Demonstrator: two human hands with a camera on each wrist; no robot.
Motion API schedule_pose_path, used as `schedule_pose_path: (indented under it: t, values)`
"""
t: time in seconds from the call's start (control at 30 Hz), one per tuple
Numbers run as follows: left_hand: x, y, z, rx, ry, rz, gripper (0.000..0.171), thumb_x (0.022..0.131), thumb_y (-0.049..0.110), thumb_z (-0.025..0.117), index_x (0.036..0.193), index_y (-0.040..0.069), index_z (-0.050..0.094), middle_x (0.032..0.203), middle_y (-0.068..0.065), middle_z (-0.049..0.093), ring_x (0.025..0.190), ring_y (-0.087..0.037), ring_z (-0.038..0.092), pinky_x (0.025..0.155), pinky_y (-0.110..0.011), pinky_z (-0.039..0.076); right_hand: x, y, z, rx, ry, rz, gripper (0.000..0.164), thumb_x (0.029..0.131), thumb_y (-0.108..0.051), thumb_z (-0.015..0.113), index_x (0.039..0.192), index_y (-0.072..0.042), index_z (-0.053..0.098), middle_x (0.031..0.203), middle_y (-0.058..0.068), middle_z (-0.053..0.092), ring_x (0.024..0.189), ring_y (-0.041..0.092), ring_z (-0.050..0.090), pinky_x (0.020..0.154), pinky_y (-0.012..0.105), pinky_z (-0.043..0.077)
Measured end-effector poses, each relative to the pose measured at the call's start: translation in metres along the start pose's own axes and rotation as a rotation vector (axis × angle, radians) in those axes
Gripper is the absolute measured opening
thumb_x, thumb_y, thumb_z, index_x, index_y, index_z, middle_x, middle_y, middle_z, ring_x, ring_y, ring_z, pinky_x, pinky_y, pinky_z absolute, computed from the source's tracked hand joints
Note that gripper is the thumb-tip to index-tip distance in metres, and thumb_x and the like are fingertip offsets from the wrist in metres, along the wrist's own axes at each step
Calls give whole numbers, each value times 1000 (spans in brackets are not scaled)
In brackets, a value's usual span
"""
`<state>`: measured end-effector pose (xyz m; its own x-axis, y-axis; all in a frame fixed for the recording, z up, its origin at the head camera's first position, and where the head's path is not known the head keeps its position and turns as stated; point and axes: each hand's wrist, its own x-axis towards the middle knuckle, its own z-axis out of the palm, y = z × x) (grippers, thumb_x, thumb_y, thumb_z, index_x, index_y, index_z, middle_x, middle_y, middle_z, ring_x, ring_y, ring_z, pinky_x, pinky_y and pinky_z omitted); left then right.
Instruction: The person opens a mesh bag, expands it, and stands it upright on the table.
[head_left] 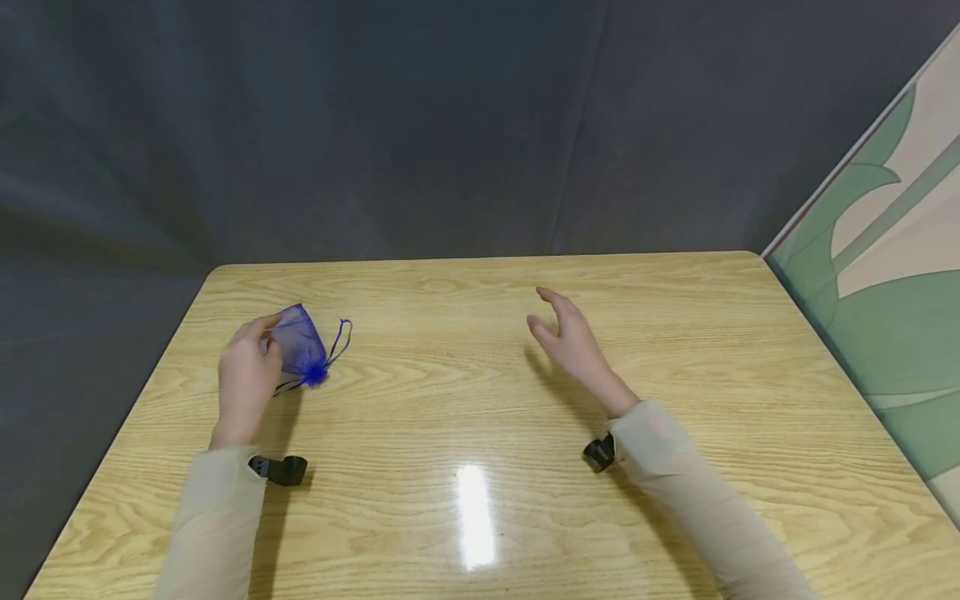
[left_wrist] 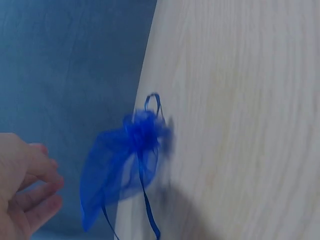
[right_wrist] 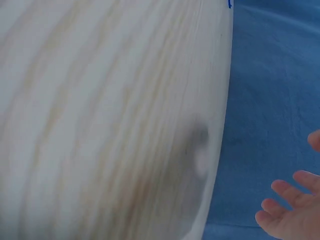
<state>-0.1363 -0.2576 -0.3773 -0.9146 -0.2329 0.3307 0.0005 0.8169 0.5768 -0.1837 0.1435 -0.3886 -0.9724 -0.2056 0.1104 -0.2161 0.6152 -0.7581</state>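
Note:
A blue sheer drawstring pouch [head_left: 300, 343], gathered at its neck with thin ribbon loops, is at the left part of the table. Right beside it is my left hand [head_left: 250, 367], its fingers loosely bent. In the left wrist view a gap shows between those fingers [left_wrist: 47, 172] and the pouch [left_wrist: 117, 155], and nothing is held. My right hand [head_left: 573, 337] hovers over the right half of the table, thumb and fingers spread apart. The right wrist view has its relaxed fingers [right_wrist: 287, 192] with nothing in them.
A wooden-topped table [head_left: 450, 375] with rounded far corners lies in front of me. Dark cloth [head_left: 390, 133] hangs behind it and at the left. A panel with a green leaf pattern [head_left: 900, 317] runs along the right side. Each wrist carries a small black camera [head_left: 288, 471].

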Motion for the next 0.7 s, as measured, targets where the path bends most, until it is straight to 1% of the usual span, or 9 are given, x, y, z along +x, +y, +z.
schedule_pose_path:
  t: [0.13, 0.23, 0.33, 0.47, 0.6, 0.7]
  values:
    - [-1, -11, -2, -39, 18, 15, 40, 84, -16, 44, 119, -7, 59, 116, -31, 60, 104, -45, 58, 90, -55, 47, 1, -2, 8, 50, -13, 24, 54, 100, -24, 48, 147, -3, 32, 151, 18, 36, 141, 36, 31, 116, 54, 28]
    - [-1, -18, -2, -53, 18, 27, 43, 80, -19, 44, 118, -8, 59, 113, -31, 60, 102, -45, 58, 90, -55, 47, 3, -3, 13, 104, -18, 26, 49, 100, -19, 47, 145, -3, 34, 148, 20, 40, 139, 37, 33, 115, 54, 29]
    - [-1, -23, 0, -70, 3, 24, 45, 77, -19, 44, 118, -9, 59, 112, -32, 61, 101, -45, 59, 89, -53, 49, 6, -4, 19, 211, -23, 37, 44, 100, -9, 44, 142, 0, 38, 142, 24, 45, 135, 39, 38, 113, 53, 33]
    - [-3, -27, 1, -83, -21, -13, 48, 75, -19, 41, 119, -10, 58, 113, -31, 61, 102, -44, 59, 88, -52, 51, 10, -8, 26, 371, -53, 79, 42, 98, 2, 40, 140, 5, 40, 136, 29, 48, 130, 41, 44, 111, 50, 37]
    - [-5, -31, 0, -63, -31, -28, 50, 74, -19, 39, 120, -9, 58, 116, -30, 60, 103, -43, 57, 89, -51, 49, 14, -13, 34, 447, -79, 104, 42, 96, 4, 40, 138, 8, 40, 134, 31, 48, 129, 41, 45, 111, 47, 38]
    - [-5, -34, 0, -45, -31, 2, 51, 72, -20, 41, 119, -9, 58, 114, -31, 60, 101, -43, 57, 88, -52, 48, 16, -15, 40, 487, -74, 103, 42, 95, 7, 39, 137, 10, 41, 132, 33, 49, 127, 42, 46, 111, 46, 39]
